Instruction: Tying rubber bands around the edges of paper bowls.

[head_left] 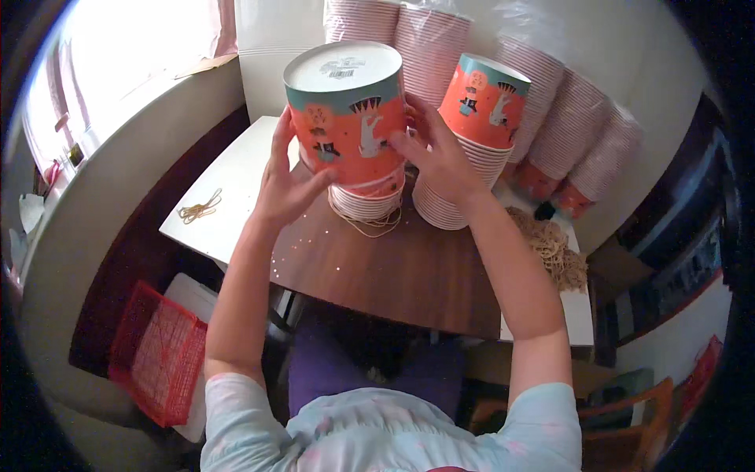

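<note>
Orange bucket: I see it upended between left fingers and right fingers.
Left fingers: spread wide, holding the bucket's left side.
Right fingers: spread, holding its right.

Held tub orange & teal w/ animal print, brn-&-wht tabletop, red basket
</note>
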Available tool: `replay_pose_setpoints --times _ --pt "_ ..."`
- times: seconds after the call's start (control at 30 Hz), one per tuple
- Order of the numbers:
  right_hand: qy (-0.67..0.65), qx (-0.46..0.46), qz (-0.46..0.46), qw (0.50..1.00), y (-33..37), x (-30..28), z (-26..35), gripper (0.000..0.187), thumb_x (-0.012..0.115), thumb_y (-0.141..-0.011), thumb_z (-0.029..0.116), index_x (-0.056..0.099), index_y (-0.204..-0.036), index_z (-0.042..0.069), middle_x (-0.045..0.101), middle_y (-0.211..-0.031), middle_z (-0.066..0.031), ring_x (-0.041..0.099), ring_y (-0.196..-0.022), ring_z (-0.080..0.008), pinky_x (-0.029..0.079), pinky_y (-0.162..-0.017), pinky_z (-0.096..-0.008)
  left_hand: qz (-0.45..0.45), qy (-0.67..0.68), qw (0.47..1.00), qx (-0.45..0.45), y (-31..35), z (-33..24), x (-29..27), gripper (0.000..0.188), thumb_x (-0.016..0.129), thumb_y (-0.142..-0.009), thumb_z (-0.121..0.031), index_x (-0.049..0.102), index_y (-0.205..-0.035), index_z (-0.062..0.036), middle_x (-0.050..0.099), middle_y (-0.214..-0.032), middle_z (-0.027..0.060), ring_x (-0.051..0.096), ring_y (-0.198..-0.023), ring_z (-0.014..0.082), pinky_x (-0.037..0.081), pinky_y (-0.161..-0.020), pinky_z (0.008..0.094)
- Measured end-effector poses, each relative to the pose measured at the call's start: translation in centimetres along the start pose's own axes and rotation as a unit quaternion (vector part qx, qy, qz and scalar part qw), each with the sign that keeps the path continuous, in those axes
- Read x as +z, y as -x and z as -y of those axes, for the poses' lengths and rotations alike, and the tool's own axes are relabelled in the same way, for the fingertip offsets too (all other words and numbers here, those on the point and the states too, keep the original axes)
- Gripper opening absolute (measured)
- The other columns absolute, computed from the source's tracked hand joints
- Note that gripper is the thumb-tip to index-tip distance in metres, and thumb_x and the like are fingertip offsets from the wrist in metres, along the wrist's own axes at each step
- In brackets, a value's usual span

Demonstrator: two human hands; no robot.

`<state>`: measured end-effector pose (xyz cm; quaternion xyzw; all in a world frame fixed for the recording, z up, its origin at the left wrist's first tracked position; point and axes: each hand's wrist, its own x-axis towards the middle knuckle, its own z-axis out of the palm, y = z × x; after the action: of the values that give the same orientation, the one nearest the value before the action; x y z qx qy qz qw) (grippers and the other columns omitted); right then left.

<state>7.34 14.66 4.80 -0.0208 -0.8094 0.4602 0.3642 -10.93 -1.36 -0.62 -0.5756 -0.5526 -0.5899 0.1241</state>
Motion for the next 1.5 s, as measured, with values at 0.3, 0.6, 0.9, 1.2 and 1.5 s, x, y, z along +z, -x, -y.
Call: replay_pose_setpoints --times 0.3,0.6,0.9,1.2,1.5 --pt "0.146 -0.056 -0.080 0.984 -4.2 0.3 -6.9 0.067 0.064 -0.087 0.023 0.029 -0.138 -0.001 0.048 -0.131 -0.0191 0.047 -0.122 -0.0259 0.038 -0.101 -0.0382 -0.001 0.040 0.995 -0.089 -5.8 6.1 7.1 0.116 0.083 -0.063 -0.039 0.012 -0.144 0.0023 0.046 -0.132 0.0238 0.048 -0.121 0.0313 0.041 -0.100 0.0389" --pt "0.418 0.104 -0.008 0.903 0.2 -1.4 -8.0 0.051 0.061 -0.080 0.032 0.053 -0.117 -0.003 0.063 -0.106 -0.0209 0.061 -0.088 -0.0410 0.049 -0.079 -0.0466 -0.009 0.037 0.995 -0.091 1.4 11.4 11.6 0.116 0.087 -0.057 -0.031 0.016 -0.143 0.0023 0.039 -0.136 0.0243 0.040 -0.127 0.0352 0.034 -0.106 0.0414" --pt "0.688 -0.118 -0.182 0.692 -4.2 -14.2 2.7 0.045 0.077 -0.068 0.027 0.061 -0.102 0.002 0.062 -0.103 -0.0128 0.058 -0.099 -0.0286 0.045 -0.087 -0.0403 -0.029 -0.109 0.988 0.102 -0.5 0.4 15.6 0.103 0.080 -0.063 -0.042 0.026 -0.139 0.0028 0.036 -0.137 0.0247 0.037 -0.125 0.0389 0.029 -0.106 0.0454" --pt "0.524 0.035 -0.145 0.839 -7.8 -15.8 3.8 0.043 0.077 -0.066 0.024 0.061 -0.098 -0.001 0.066 -0.088 -0.0158 0.064 -0.083 -0.0316 0.050 -0.075 -0.0387 -0.065 -0.064 0.990 -0.104 -6.9 -4.3 24.3 0.110 0.080 -0.063 -0.046 0.021 -0.138 0.0083 0.039 -0.134 0.0276 0.041 -0.125 0.0389 0.034 -0.103 0.0448" --pt "0.509 -0.304 -0.456 0.664 -5.5 -20.6 11.1 0.023 0.071 -0.078 0.020 0.060 -0.084 0.000 0.062 -0.075 -0.0074 0.059 -0.067 -0.0230 0.048 -0.062 -0.0351 0.076 -0.068 0.977 -0.189 -7.3 -4.2 23.5 0.108 0.080 -0.064 -0.040 0.018 -0.142 0.0005 0.038 -0.139 0.0210 0.038 -0.129 0.0328 0.028 -0.107 0.0468"
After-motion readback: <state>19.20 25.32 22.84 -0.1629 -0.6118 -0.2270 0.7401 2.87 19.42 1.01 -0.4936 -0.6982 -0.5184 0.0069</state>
